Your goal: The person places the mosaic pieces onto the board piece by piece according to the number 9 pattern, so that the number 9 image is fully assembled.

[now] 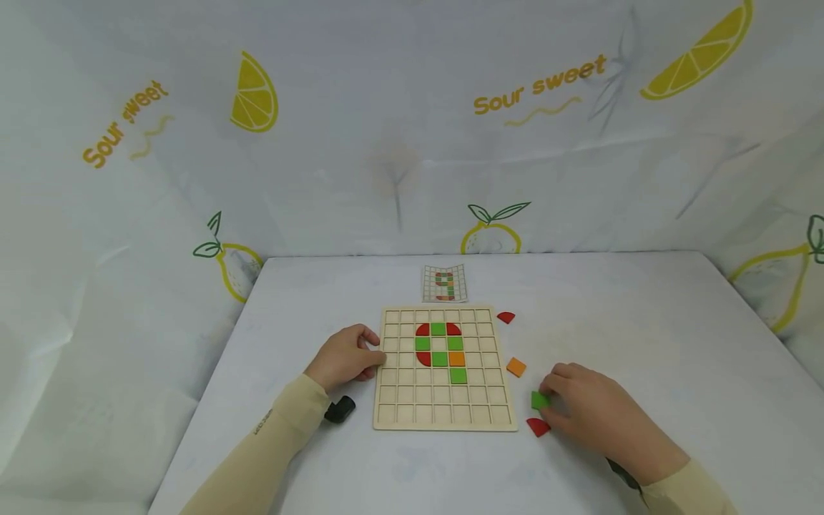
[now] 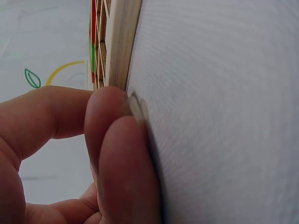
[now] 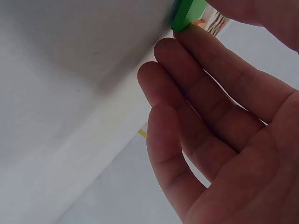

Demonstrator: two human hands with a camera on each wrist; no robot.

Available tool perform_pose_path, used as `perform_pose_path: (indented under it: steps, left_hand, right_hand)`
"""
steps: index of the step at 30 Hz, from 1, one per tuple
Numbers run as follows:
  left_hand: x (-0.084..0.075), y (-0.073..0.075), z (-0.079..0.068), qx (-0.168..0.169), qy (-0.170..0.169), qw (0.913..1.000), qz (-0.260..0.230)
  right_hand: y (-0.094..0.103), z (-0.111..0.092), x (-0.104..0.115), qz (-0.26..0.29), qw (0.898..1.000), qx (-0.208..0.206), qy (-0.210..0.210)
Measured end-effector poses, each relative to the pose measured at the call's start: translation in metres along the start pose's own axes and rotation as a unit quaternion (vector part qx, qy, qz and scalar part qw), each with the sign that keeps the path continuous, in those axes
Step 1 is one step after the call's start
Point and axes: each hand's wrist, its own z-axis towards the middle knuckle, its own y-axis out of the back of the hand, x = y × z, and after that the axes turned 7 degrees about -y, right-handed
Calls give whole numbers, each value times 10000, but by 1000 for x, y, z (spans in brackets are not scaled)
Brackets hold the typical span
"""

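Note:
The pale wooden grid board [image 1: 399, 415] lies flat, with red, green and orange pieces set in its upper middle cells. At its left edge, my left hand [image 1: 347, 355] holds on with thumb and bent fingers; in the left wrist view the fingertips [image 2: 107, 105] are right at the board's side [image 2: 122, 44]. To the right of the board, my right hand [image 1: 589, 409] pinches a green square tile [image 1: 538, 400] between thumb and index finger. That tile [image 3: 186, 14] shows at the top of the right wrist view, the other fingers spread loosely below it.
A red quarter-circle piece [image 1: 537, 427] lies just below the right fingertips. An orange square [image 1: 516, 367] and another red quarter-circle [image 1: 506, 317] lie along the board's right side. Behind the board is a pattern card [image 1: 444, 284]. A black object [image 1: 340, 409] sits by the left sleeve.

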Motion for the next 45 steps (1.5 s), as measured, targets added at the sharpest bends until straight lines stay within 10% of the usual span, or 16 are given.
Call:
perform_pose_path:
  steps: [15, 45]
  left_hand:
    - [4, -1, 2, -14, -30, 10000, 40]
    - [3, 0, 1, 14, -102, 9999, -32]
  right_hand:
    - [12, 24, 38, 68, 9935, -495, 1022]
    - [-4, 47, 94, -29, 9878, -349, 1518]
